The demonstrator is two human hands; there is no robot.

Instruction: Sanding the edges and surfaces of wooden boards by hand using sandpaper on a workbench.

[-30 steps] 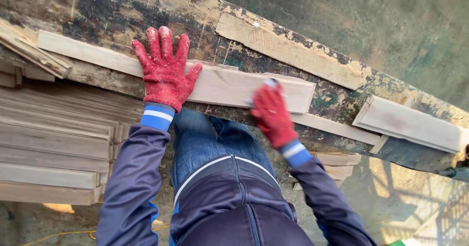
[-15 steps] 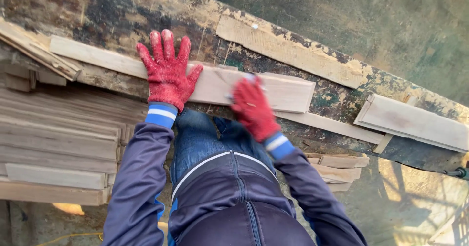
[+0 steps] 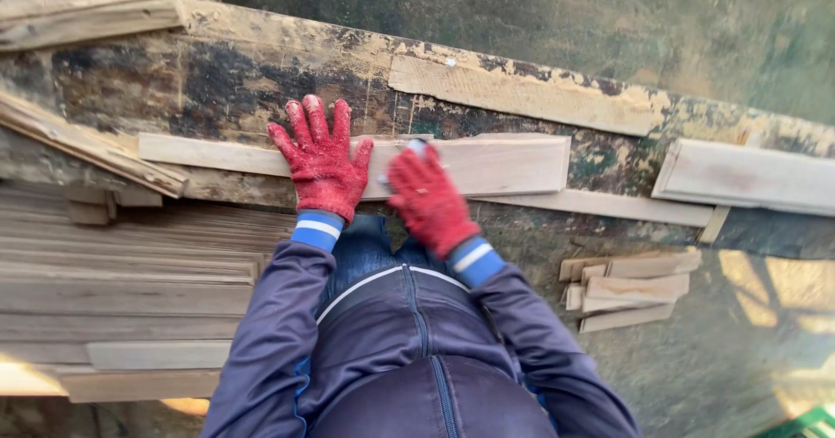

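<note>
On the stained workbench (image 3: 261,64), the right hand (image 3: 428,196), curled round something small and pale, has slid left along the wooden plank (image 3: 496,164) toward the flat, open left hand (image 3: 322,161) pinning it.

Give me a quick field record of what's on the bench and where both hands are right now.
Left hand: left hand in a red glove, flat, fingers spread, pressing on the pale plank
Right hand: right hand in a red glove, on the same plank, holding something small and pale; what it is cannot be told
Surface: worn, stained workbench
Left of person: stack of long boards
Right of person: small pile of short offcuts
Far right: another pale board
</note>
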